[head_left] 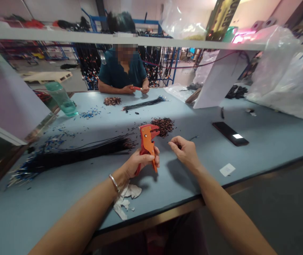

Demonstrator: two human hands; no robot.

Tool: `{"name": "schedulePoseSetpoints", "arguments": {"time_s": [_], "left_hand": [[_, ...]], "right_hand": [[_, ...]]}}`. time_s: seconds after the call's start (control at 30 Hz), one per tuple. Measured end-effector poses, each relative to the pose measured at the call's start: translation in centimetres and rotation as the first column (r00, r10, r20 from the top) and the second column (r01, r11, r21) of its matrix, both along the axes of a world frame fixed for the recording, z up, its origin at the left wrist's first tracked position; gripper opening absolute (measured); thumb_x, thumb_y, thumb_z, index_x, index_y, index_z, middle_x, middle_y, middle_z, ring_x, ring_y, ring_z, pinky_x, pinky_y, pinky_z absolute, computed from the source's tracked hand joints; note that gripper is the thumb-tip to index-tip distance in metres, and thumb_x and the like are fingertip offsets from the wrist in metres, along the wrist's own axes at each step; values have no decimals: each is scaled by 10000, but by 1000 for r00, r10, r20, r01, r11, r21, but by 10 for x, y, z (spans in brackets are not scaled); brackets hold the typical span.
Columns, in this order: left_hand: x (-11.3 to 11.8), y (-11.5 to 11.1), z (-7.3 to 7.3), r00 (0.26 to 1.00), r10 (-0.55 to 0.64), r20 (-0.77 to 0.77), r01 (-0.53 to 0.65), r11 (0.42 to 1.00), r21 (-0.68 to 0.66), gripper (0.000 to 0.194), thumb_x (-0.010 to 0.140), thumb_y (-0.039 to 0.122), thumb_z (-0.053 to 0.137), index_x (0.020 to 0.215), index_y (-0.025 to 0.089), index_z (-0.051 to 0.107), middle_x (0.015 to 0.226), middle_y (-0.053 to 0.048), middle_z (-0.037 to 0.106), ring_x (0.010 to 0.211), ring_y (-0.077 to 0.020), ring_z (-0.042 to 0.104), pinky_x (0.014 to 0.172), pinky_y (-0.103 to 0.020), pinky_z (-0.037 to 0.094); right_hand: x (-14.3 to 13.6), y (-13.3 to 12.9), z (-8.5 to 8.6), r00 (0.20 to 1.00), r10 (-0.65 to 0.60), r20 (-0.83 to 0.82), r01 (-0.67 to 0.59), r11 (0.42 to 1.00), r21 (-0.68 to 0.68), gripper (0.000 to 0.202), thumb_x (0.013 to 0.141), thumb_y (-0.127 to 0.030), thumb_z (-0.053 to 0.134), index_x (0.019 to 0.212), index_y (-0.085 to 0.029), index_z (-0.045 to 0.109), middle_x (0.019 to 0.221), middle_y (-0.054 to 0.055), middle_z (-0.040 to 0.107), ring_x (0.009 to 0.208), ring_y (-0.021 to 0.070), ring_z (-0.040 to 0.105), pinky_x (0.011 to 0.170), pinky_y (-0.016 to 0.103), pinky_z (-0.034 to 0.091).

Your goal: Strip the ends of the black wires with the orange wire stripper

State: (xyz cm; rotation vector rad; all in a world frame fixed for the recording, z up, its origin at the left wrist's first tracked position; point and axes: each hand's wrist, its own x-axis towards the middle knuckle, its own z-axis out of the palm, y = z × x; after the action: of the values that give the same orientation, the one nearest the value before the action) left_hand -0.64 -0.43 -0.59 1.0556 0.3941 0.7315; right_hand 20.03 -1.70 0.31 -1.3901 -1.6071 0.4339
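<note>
My left hand [138,162] is wrapped round the handles of an orange and red wire stripper [147,141], its jaws pointing up and to the right. To the right of the tool, my right hand [185,151] pinches a thin dark wire [194,137]. One wire end barely shows at the fingertips, and a bluish end sticks out behind the hand. Just beyond both hands lies a pile of small copper-and-black pieces [164,126]. A long bundle of black wires [74,156] with blue and silvery ends stretches out to the left of my left hand.
Across the table [183,212], a person [123,72] holds a red tool near a smaller wire bundle [146,103]. A phone [230,134] and white card [227,169] lie right; crumpled tissue [126,198] lies near my left wrist. A bottle [62,101] stands left. A shelf [151,40] spans above.
</note>
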Motion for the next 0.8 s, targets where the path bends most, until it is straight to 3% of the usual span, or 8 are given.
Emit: {"name": "schedulePoseSetpoints", "arguments": {"time_s": [0.2,0.3,0.4,0.53,0.73,0.8], "left_hand": [[2,-5,2,995,60,-80,-44,982,182,294,754,270,650,994,132,552,789,-48,608,705,-174,596,659,-338,497],[2,-3,0,973,198,-115,-153,936,318,295,763,307,649,982,144,537,789,-31,595,705,-152,568,669,-310,474],[1,1,-3,902,395,-173,-267,826,496,264,788,337,618,951,150,528,788,-18,573,700,-136,540,670,-283,445],[1,-1,-4,827,504,-248,-224,700,678,210,801,291,565,952,151,522,794,-20,575,687,-127,524,666,-268,439],[4,-8,0,668,721,-185,-67,306,950,255,700,179,512,953,177,536,803,-27,592,687,-150,531,656,-273,432],[5,-9,0,625,764,-159,-12,213,977,269,695,184,505,962,179,537,807,-40,598,705,-170,544,655,-285,434]], "right_hand": [[1,-1,3,981,-30,-193,36,999,26,197,782,-331,562,651,-190,518,519,-67,355,480,76,287,478,223,267],[1,0,4,955,5,-296,4,999,31,204,789,-363,576,690,-189,538,544,-64,375,492,77,292,474,223,264],[2,1,4,934,38,-354,-30,999,27,208,786,-379,590,711,-187,552,566,-59,399,500,79,303,483,227,275],[3,1,3,927,59,-371,-65,998,-2,203,788,-386,601,764,-184,584,593,-51,426,513,82,319,495,232,283],[5,0,-2,901,103,-421,-111,994,6,228,824,-404,592,745,-196,545,585,-55,394,508,81,314,474,227,257],[6,0,-4,874,140,-464,-150,989,17,230,829,-412,598,759,-199,549,577,-59,380,499,79,301,466,226,244]]}}
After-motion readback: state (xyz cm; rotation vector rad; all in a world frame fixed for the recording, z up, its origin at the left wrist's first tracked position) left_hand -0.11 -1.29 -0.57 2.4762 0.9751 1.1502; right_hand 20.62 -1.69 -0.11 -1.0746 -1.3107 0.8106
